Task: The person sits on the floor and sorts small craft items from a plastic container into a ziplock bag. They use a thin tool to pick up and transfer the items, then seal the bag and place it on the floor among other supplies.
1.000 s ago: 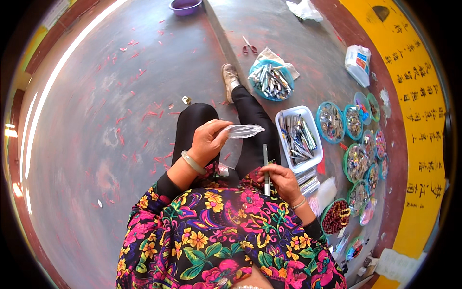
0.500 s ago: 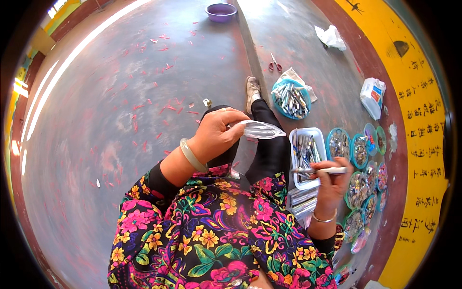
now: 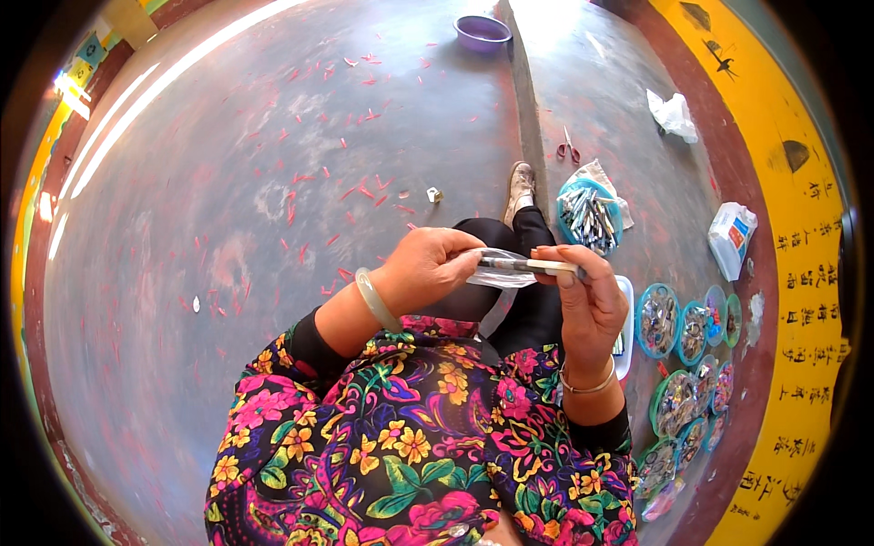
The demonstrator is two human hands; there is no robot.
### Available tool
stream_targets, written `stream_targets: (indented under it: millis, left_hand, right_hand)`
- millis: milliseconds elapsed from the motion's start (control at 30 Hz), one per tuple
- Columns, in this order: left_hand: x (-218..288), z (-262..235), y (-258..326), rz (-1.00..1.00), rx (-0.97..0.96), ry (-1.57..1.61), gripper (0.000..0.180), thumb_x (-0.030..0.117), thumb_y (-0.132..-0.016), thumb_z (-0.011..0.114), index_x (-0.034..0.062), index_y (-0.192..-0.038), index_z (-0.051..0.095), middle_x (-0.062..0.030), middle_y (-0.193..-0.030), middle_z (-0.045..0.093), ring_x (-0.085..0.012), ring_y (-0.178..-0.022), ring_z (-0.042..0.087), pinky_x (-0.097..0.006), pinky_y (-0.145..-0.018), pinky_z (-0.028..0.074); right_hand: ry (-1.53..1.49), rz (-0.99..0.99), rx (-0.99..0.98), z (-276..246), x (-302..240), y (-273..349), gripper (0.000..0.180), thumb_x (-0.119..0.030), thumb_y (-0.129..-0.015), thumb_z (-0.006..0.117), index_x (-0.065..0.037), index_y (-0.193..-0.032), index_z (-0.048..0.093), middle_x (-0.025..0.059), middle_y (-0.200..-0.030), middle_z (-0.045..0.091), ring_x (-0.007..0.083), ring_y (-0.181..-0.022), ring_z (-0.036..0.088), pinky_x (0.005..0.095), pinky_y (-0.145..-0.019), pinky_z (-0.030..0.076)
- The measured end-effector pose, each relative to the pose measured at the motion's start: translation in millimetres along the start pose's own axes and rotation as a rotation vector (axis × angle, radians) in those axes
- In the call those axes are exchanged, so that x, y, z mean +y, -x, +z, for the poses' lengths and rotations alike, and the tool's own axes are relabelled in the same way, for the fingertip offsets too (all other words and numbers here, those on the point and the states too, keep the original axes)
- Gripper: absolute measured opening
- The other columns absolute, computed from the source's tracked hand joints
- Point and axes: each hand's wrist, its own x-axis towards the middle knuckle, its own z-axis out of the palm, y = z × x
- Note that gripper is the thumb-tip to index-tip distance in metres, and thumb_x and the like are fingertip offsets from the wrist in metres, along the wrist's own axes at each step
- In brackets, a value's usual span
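In front of my lap, my left hand (image 3: 428,266) pinches a clear plastic bag (image 3: 503,279) between thumb and fingers. My right hand (image 3: 590,296) grips a pen (image 3: 546,267) by its pale end. The pen lies level, its dark end reaching toward my left fingertips. It overlaps the bag; whether it is inside or over the plastic I cannot tell. Partly hidden behind my right hand and wrist stands a white tray (image 3: 627,350). Beyond it, a blue round basket (image 3: 565,227) is full of pens or pen parts.
Red-handled scissors (image 3: 566,151) lie beyond the basket. Several round containers (image 3: 657,322) of small parts stand at the right, near a white package (image 3: 732,240). A white plastic bag (image 3: 673,116) and a purple basin (image 3: 482,35) are farther off. Red scraps litter the floor at left.
My right hand has moved left from above the white tray, bringing the pen to the plastic bag in my left hand. The view has shifted, so the surroundings appear farther right.
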Motion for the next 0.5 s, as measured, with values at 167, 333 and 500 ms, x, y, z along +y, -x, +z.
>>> stream_targets:
  millis: [167, 333, 500]
  left_hand:
    - [0, 4, -2, -0.048, -0.079, 0.065, 0.021, 0.014, -0.092, 0.055, -0.0027, -0.098, 0.065, 0.0002, -0.067, 0.058, -0.0061, -0.059, 0.052, -0.021, -0.055, 0.044]
    - [-10, 12, -7, -0.048, -0.068, 0.109, 0.023, 0.019, -0.093, 0.054, -0.0004, -0.095, 0.067, 0.0007, -0.066, 0.058, -0.0061, -0.056, 0.052, -0.021, -0.050, 0.045]
    - [-15, 13, -11, -0.062, -0.084, 0.173, 0.026, 0.023, -0.093, 0.054, 0.0008, -0.094, 0.068, -0.0008, -0.069, 0.061, -0.0063, -0.056, 0.054, -0.022, -0.049, 0.046]
  right_hand:
    - [0.080, 0.124, -0.101, 5, 6, -7, 0.023, 0.002, -0.089, 0.056, 0.004, -0.111, 0.057, 0.0126, -0.101, 0.063, 0.0168, -0.090, 0.064, 0.0254, -0.078, 0.050]
    - [0.094, 0.249, -0.077, 11, 15, -4, 0.021, 0.004, -0.083, 0.062, 0.001, -0.103, 0.062, 0.0123, -0.098, 0.065, 0.0165, -0.089, 0.063, 0.0261, -0.077, 0.050]
    - [0.466, -0.029, -0.065, 9, 29, -8, 0.022, 0.003, -0.071, 0.072, -0.004, -0.092, 0.068, 0.0130, -0.103, 0.064, 0.0222, -0.098, 0.061, 0.0299, -0.083, 0.047]
